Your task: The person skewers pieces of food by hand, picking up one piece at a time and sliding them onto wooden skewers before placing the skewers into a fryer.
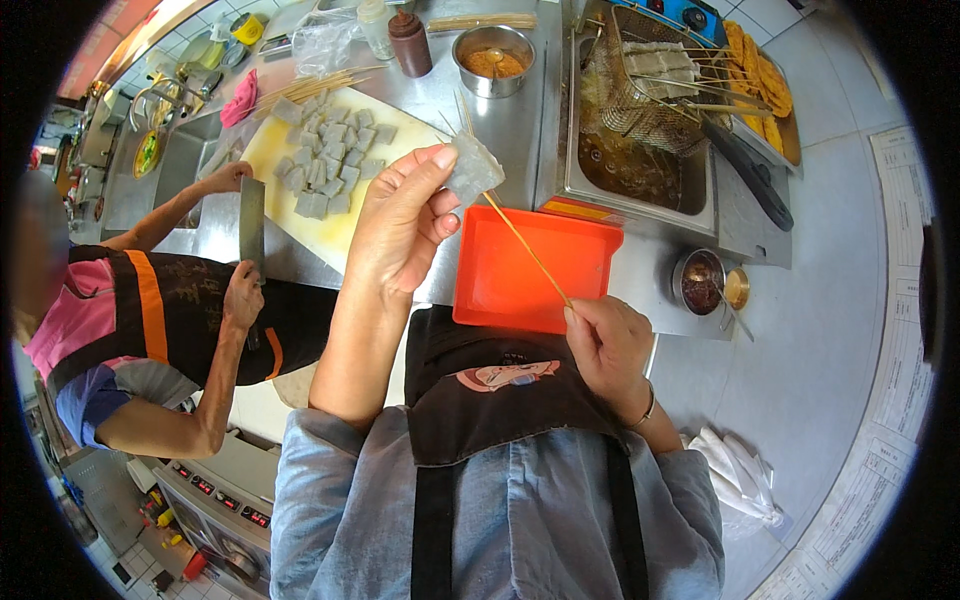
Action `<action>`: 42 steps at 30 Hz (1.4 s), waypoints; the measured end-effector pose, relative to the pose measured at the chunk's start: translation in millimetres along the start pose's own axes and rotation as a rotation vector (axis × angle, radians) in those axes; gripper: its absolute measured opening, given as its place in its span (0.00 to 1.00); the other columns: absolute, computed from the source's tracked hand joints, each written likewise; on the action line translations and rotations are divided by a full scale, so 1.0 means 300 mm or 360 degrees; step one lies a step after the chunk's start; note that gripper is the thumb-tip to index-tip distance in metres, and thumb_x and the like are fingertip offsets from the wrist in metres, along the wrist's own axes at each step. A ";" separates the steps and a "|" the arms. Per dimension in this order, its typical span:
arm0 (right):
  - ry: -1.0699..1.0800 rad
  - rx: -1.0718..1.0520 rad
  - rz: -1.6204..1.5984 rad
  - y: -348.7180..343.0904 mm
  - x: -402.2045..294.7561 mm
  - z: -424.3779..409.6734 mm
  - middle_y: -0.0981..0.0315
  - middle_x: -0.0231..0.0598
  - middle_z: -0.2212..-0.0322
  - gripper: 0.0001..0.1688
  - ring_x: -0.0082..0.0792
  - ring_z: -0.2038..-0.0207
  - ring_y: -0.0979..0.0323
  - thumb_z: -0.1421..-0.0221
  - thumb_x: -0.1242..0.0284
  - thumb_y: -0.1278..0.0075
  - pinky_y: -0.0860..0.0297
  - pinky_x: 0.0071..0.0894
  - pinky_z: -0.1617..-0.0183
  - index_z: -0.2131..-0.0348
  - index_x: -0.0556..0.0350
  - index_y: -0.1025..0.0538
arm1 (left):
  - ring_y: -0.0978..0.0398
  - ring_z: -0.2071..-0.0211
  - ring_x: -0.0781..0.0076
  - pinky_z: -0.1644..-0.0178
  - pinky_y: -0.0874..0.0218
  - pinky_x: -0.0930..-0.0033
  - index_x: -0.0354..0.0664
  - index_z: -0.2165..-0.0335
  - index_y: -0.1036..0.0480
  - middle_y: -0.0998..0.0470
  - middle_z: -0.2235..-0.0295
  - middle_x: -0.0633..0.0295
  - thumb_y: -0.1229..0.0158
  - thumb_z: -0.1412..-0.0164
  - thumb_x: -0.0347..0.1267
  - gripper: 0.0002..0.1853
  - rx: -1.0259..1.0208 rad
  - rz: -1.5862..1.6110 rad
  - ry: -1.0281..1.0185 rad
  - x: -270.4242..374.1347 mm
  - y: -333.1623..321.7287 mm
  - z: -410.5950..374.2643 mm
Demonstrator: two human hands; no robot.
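Note:
My left hand [409, 217] pinches a grey translucent food square [474, 171] between thumb and fingers. A wooden skewer [527, 250] meets the square's lower edge; my right hand [611, 345] grips its other end. Thin stick tips show above the square, and whether they belong to this skewer I cannot tell. Below the skewer lies a red plastic tray [470, 300]. Many similar grey pieces [330, 154] are spread over a white cutting board [259, 157] at the left, with a bundle of wooden skewers [315, 88] at its far edge.
At the left a co-worker's hand [244, 296] holds a cleaver [252, 225]. A fryer with dark oil [637, 169] and a wire basket [615, 97] stands at right, its black handle [750, 176] jutting out. Behind are a steel bowl of orange powder [493, 64] and a sauce bottle [410, 45].

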State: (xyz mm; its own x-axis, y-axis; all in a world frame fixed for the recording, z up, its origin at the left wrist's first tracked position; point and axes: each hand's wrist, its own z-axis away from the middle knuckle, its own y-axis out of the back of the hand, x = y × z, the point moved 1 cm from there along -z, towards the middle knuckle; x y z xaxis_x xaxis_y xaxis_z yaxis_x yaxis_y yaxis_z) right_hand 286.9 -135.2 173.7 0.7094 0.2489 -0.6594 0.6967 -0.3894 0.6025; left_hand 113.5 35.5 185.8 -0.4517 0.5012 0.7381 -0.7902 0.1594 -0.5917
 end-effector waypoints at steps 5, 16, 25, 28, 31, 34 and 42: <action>-0.0003 0.0035 -0.0009 -0.009 -0.016 -0.026 0.30 0.42 0.81 0.09 0.40 0.81 0.30 0.55 0.82 0.44 0.35 0.33 0.78 0.70 0.59 0.27 | 0.32 0.82 0.87 0.81 0.42 0.85 0.45 0.68 0.27 0.27 0.79 0.72 0.40 0.43 0.35 0.08 0.0092 -0.0063 0.0020 0.004 -0.034 0.014; -0.0082 0.0046 -0.0027 -0.036 -0.031 -0.064 0.31 0.41 0.81 0.07 0.40 0.80 0.31 0.53 0.81 0.46 0.36 0.33 0.77 0.71 0.58 0.29 | 0.30 0.81 0.89 0.80 0.38 0.88 0.40 0.67 0.26 0.24 0.77 0.70 0.41 0.43 0.33 0.08 0.0017 -0.0028 0.0021 -0.032 -0.009 0.018; -0.0048 0.0093 -0.0008 -0.056 -0.041 -0.088 0.33 0.41 0.82 0.06 0.39 0.81 0.32 0.53 0.81 0.46 0.37 0.33 0.78 0.72 0.58 0.29 | 0.29 0.80 0.89 0.80 0.37 0.87 0.42 0.68 0.26 0.24 0.77 0.71 0.40 0.43 0.33 0.07 0.0063 -0.0066 0.0052 -0.051 -0.014 0.037; -0.0065 0.0100 -0.0029 -0.061 -0.042 -0.092 0.32 0.40 0.82 0.05 0.36 0.81 0.32 0.52 0.81 0.47 0.37 0.30 0.78 0.72 0.58 0.28 | 0.29 0.80 0.89 0.80 0.37 0.87 0.43 0.68 0.26 0.24 0.77 0.72 0.40 0.43 0.33 0.06 0.0064 -0.0065 0.0070 -0.058 -0.017 0.043; -0.0087 0.0130 -0.0082 -0.071 -0.040 -0.094 0.30 0.39 0.82 0.03 0.29 0.83 0.34 0.52 0.83 0.48 0.39 0.24 0.79 0.72 0.60 0.26 | 0.29 0.80 0.89 0.80 0.37 0.87 0.43 0.68 0.26 0.24 0.77 0.72 0.40 0.43 0.33 0.06 0.0073 -0.0052 0.0082 -0.063 -0.020 0.049; -0.0093 0.0123 -0.0062 -0.075 -0.041 -0.096 0.30 0.39 0.82 0.03 0.28 0.84 0.35 0.51 0.83 0.48 0.39 0.24 0.79 0.72 0.61 0.26 | 0.29 0.79 0.89 0.81 0.39 0.86 0.43 0.68 0.26 0.24 0.77 0.72 0.40 0.43 0.33 0.06 0.0051 -0.0053 0.0084 -0.073 -0.016 0.055; -0.0084 0.0131 -0.0069 -0.085 -0.040 -0.102 0.31 0.38 0.83 0.03 0.27 0.84 0.36 0.51 0.82 0.48 0.40 0.23 0.80 0.72 0.61 0.27 | 0.29 0.80 0.89 0.80 0.36 0.85 0.43 0.68 0.26 0.24 0.77 0.72 0.40 0.43 0.32 0.06 0.0009 -0.0010 0.0135 -0.082 -0.011 0.064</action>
State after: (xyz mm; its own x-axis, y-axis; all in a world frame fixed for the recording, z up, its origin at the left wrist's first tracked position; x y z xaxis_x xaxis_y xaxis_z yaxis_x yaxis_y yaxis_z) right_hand 263.8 -101.2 180.0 0.6708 0.2209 -0.7079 0.7138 -0.4513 0.5356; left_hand 119.3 6.4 175.9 -0.4100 0.5705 0.7116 -0.7955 0.1580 -0.5850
